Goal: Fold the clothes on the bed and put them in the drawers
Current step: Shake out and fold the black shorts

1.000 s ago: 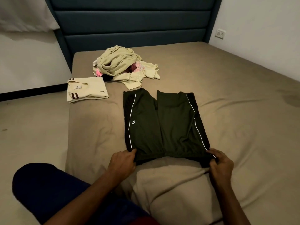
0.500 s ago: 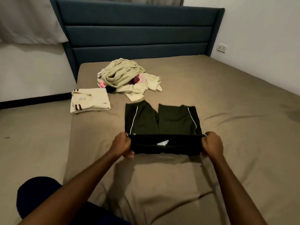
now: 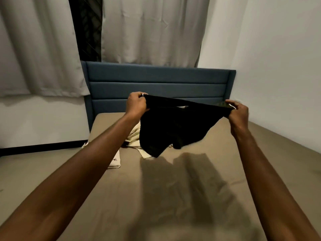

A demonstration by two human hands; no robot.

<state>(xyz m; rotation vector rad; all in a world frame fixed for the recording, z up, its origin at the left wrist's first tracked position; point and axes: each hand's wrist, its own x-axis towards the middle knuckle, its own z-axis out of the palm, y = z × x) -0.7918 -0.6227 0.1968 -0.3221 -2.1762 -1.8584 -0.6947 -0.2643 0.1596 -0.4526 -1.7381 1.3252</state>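
The dark green trousers (image 3: 173, 126) with white side stripes hang in the air above the bed (image 3: 191, 197), held up by the waistband. My left hand (image 3: 136, 104) grips the waistband's left end and my right hand (image 3: 237, 111) grips its right end, both arms stretched forward. The legs dangle and cast a shadow on the sheet. Behind the trousers, a pile of pale yellow clothes (image 3: 132, 138) is partly hidden. A folded cream garment (image 3: 115, 160) lies near the bed's left edge, mostly covered by my left arm.
A blue padded headboard (image 3: 156, 84) stands at the far end, with grey curtains (image 3: 147, 30) above it. A white wall (image 3: 278, 75) runs along the bed's right side. Beige floor (image 3: 34, 171) lies to the left of the bed.
Both hands have lifted the trousers by the waistband off the sheet and up into the air. The view has tilted upward toward the headboard and curtains.
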